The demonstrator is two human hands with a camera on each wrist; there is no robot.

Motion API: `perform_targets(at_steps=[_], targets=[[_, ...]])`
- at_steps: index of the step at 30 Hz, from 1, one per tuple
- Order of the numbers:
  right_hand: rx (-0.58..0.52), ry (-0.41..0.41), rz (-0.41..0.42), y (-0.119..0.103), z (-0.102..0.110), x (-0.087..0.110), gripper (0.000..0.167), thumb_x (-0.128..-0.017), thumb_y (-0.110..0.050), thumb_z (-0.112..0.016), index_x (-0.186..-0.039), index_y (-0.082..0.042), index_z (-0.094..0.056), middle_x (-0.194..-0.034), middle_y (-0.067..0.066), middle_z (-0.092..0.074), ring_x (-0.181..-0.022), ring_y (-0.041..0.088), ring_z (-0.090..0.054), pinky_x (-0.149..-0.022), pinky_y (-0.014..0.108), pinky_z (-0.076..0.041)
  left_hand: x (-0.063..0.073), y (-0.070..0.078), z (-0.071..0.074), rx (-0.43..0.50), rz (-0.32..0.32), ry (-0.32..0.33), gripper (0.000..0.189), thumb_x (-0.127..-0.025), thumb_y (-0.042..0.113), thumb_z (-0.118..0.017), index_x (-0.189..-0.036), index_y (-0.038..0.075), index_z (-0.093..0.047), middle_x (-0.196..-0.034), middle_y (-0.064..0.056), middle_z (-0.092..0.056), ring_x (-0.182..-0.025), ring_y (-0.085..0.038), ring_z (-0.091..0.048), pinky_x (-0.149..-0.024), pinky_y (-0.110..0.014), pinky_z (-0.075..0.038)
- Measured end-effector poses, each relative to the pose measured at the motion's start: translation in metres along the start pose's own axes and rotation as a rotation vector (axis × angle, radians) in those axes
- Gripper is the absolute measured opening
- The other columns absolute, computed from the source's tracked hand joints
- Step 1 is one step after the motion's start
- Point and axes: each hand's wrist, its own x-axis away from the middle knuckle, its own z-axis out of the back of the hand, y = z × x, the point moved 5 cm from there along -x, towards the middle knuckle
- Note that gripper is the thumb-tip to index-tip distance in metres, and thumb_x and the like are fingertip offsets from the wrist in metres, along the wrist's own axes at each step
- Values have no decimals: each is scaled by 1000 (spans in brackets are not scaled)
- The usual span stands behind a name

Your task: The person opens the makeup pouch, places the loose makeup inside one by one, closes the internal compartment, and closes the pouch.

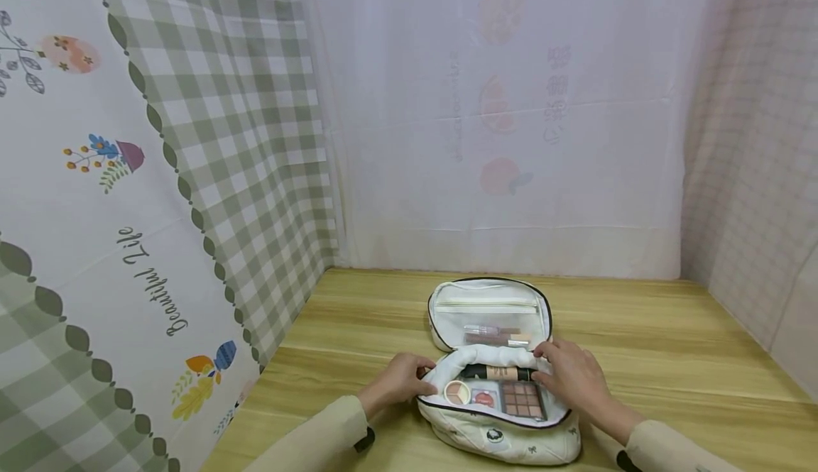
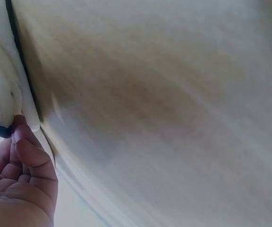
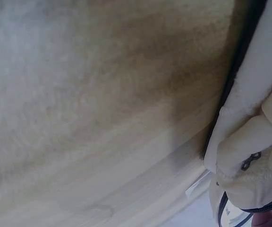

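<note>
A cream quilted makeup bag (image 1: 463, 433) with dark zip edging stands unzipped on the table, its lid (image 1: 450, 319) tipped back. My left hand (image 1: 397, 380) pinches the bag's rim at the left corner. At the opposite corner, my right hand (image 1: 575, 376) grips the rim, thumb toward the inside. Inside lie a round compact (image 1: 456, 392), a small pink-red blush case (image 1: 484, 399), an eyeshadow palette (image 1: 522, 402) and a black-and-beige tube (image 1: 501, 372). In the left wrist view, fingers (image 2: 32, 153) hold the bag's edge; fingertips (image 3: 263, 219) touch the zip in the right wrist view.
Slim cosmetic tubes (image 1: 495, 331) sit in the lid's clear pocket, below a pale zip (image 1: 486, 307). The wood-grain table (image 1: 652, 344) spreads to both sides. A checked cloth (image 1: 255, 138) hangs at left, white cloth (image 1: 396, 138) behind, and more cloth (image 1: 754, 174) at right.
</note>
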Motion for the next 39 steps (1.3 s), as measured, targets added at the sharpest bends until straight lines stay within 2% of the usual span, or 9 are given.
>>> perform_targets(at_steps=[9,20,23,31,39], targets=[[-39,-21,-59,8,4,-3,32,-73,-30,-87,-95,-16,-69,-88,4,-64,-78,23,-60,-66,46,-46,-3,0,6,-8,10,16,28,-79,12,-82,-105,8,-75,-66,8,-53,-58,-2,-46,-55,-20,-39],[-136,-65,-161,27,8,-13,38,-83,-37,-78,-106,-7,-71,-91,9,-66,-71,20,-59,-53,37,-43,-6,2,12,15,34,40,26,-84,15,-78,-106,2,-74,-67,7,-54,-58,-4,-47,-52,-21,-40],[-179,-75,-197,36,12,-17,41,-89,-37,-73,-111,-3,-70,-94,13,-66,-75,24,-61,-52,37,-43,-8,3,15,-2,21,53,28,-86,16,-77,-107,0,-73,-68,7,-55,-59,-4,-47,-53,-21,-41],[-260,-116,-293,66,14,-35,49,-100,-36,-58,-123,8,-62,-102,24,-67,-87,36,-64,-64,46,-49,-26,2,24,-44,16,115,29,-88,17,-74,-109,-3,-72,-69,5,-57,-61,-5,-49,-56,-23,-44],[-378,-230,-384,75,6,-53,59,-104,-37,-46,-136,12,-49,-128,36,-54,-113,51,-54,-87,57,-47,-55,0,38,-37,72,206,28,-92,22,-70,-109,-1,-70,-78,0,-61,-67,-11,-51,-60,-28,-45]])
